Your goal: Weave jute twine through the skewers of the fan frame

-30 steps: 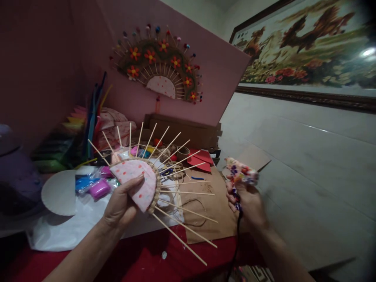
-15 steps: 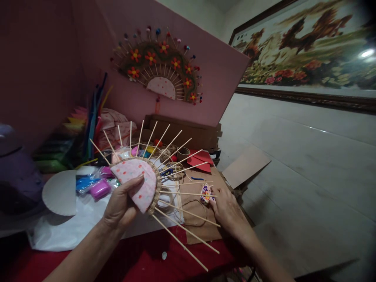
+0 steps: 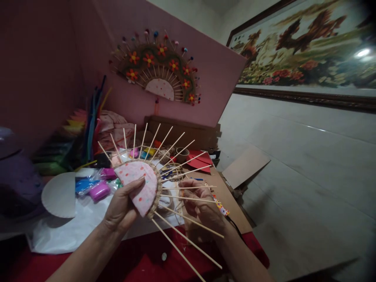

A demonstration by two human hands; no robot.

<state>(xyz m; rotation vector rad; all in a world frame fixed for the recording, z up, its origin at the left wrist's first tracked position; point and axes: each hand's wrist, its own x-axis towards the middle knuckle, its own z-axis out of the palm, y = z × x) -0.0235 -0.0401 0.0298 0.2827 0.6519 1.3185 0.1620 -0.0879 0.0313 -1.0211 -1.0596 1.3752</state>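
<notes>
My left hand (image 3: 125,203) grips a half-round fan-shaped craft piece by its pink, red-spotted fabric centre (image 3: 141,182), thumb on top. Woven cord runs round the curved edge, and thin wooden sticks (image 3: 173,146) radiate from it. Behind the lower right sticks is my right hand (image 3: 202,203), fingers curled together close to the woven edge. Whatever its fingertips hold is too small to make out. A floral-patterned object (image 3: 221,206) lies just beyond that hand, partly hidden by it, with a black cord nearby.
Cardboard (image 3: 232,207) and red paper (image 3: 198,160) lie at the right. A white half-disc (image 3: 60,194) and bagged magenta clay (image 3: 100,190) lie left. A tape roll (image 3: 182,154) stands behind. A finished flowered fan (image 3: 161,74) hangs on the pink board.
My right hand has moved left from beside the floral object to behind the sticks, its fingers curling. The floral object now shows farther right. The fan piece has shifted slightly right.
</notes>
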